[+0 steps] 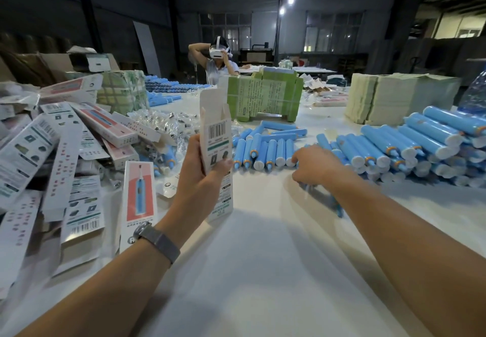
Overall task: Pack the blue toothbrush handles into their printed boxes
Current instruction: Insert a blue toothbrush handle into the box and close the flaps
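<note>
**Box held up, other hand on a handle**

The left hand [202,176] holds a printed box [216,136] upright, its top flaps open. The right hand [314,167] grips a blue handle [335,203] on the white table [263,271], near the handle pile [420,147].

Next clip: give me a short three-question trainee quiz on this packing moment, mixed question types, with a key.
1. True or false: the printed box in the left hand has its top flaps open.
2. Which holds a blue handle? A) left hand B) right hand C) neither
3. Fill in: the finished boxes pile lies to the person's ____.

Key: 1 true; 2 B; 3 left
</note>
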The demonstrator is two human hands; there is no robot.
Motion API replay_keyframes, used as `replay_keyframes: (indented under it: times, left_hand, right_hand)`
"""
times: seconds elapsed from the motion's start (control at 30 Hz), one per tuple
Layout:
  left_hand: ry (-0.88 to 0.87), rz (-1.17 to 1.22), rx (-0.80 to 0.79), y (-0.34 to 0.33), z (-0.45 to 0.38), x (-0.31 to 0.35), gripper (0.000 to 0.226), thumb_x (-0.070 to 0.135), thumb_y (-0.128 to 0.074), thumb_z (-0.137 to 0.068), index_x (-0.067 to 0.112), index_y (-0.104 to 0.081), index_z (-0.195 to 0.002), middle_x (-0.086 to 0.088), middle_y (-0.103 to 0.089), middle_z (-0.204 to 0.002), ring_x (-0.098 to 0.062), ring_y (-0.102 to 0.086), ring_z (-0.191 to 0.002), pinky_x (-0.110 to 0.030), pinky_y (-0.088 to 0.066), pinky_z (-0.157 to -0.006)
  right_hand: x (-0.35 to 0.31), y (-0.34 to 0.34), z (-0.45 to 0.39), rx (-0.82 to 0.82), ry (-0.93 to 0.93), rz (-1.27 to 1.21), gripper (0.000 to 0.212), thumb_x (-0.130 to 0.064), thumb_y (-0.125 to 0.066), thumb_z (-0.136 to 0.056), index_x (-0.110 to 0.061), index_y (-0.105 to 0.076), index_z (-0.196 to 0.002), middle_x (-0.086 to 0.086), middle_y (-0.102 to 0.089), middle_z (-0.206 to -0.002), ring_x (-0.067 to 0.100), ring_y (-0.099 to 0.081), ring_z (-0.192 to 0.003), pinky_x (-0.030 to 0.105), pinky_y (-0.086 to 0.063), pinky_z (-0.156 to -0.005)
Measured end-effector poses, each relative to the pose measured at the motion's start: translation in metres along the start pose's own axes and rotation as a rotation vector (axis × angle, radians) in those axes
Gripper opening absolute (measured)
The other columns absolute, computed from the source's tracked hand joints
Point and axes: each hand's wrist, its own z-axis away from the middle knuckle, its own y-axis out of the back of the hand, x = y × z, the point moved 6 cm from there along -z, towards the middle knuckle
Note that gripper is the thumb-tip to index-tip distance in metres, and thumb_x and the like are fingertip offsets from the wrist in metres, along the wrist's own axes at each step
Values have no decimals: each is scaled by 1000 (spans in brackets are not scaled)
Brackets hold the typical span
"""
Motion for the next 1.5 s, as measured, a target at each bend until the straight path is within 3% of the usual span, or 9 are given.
replay_keyframes:
  times: [0.1, 0.2, 0.37, 0.6, 0.87, 1.1, 1.2, 1.33, 1.5]
  left_hand:
    - [-14, -2, -4, 0, 1, 1, 31, 19, -60, -81, 31, -48, -107, 13, -69, -107, -14, -67, -104, -14, -52, -77]
    - [-28, -16, -1, 1, 0, 1, 30, 19, -60, -81, 32, -48, -106, 14, -69, -106, -14, -67, -104, -16, -53, -78]
    - [-48, -108, -12, 1, 0, 2, 29, 25, -62, -83, 39, -45, -103, 19, -67, -111, -3, -64, -105, -24, -53, -85]
    - [-92, -197, 32, 5, -2, 4, 30, 26, -63, -83, 38, -43, -102, 22, -65, -104, 2, -63, -95, -28, -55, -83]
    - [-123, -269, -10, 0, 2, 8, 35, 28, -61, -85, 51, -39, -100, 25, -63, -100, 3, -62, -92, -6, -46, -70]
    - [-140, -322, -14, -6, 5, 9, 33, 29, -60, -82, 42, -37, -102, 20, -64, -91, -3, -59, -82, -16, -46, -65]
    - [-116, -303, 38, -2, 2, 6, 33, 27, -60, -82, 36, -38, -105, 37, -59, -92, 1, -58, -87, -13, -44, -68]
    - [-133, -277, 155, 11, 0, 5, 32, 21, -62, -84, 27, -42, -108, 22, -62, -86, -5, -58, -80, -28, -48, -68]
    - [-91, -315, 359, 33, -4, 0, 34, 9, -63, -94, 17, -42, -120, 4, -59, -106, -17, -57, -89, -42, -54, -77]
  right_hand:
    - [-7, -1, 4, 9, -10, 20, 17, -19, -59, -84, -15, -50, -97, 7, -55, -97, 27, -49, -85, 29, -37, -58]
    - [1, 22, 7, 215, -35, -105, 25, -20, -62, -85, -13, -61, -109, 12, -61, -110, 33, -57, -99, 33, -45, -78]
    - [15, 104, 30, 762, 89, -754, 29, -17, -72, -81, -17, -66, -110, 2, -68, -90, 12, -57, -72, 4, -38, -61]
    - [-18, 165, 89, 882, 566, -1528, 25, -18, -70, -89, -16, -50, -104, -6, -61, -63, 9, -56, -56, 22, -46, -56]
    - [-50, 165, 115, 961, 684, -1372, 41, -16, -75, -85, -10, -41, -106, 11, -61, -71, 38, -61, -67, 51, -51, -59]
    - [-83, 138, 115, 897, 748, -1035, 38, -29, -75, -85, -10, -48, -104, -4, -64, -71, 16, -64, -62, 35, -55, -58]
    - [-103, 116, 111, 917, 774, -754, 28, -31, -68, -91, -4, -65, -90, 2, -68, -86, 19, -59, -85, 32, -50, -73]
    - [-104, 102, 97, 884, 724, -729, 33, -37, -56, -95, -11, -76, -93, 1, -55, -119, 23, -46, -116, 19, -33, -95]
    - [-99, 91, 51, 746, 507, -1082, 14, -11, -63, -87, -25, -65, -89, -14, -59, -86, -1, -57, -77, 15, -43, -69]
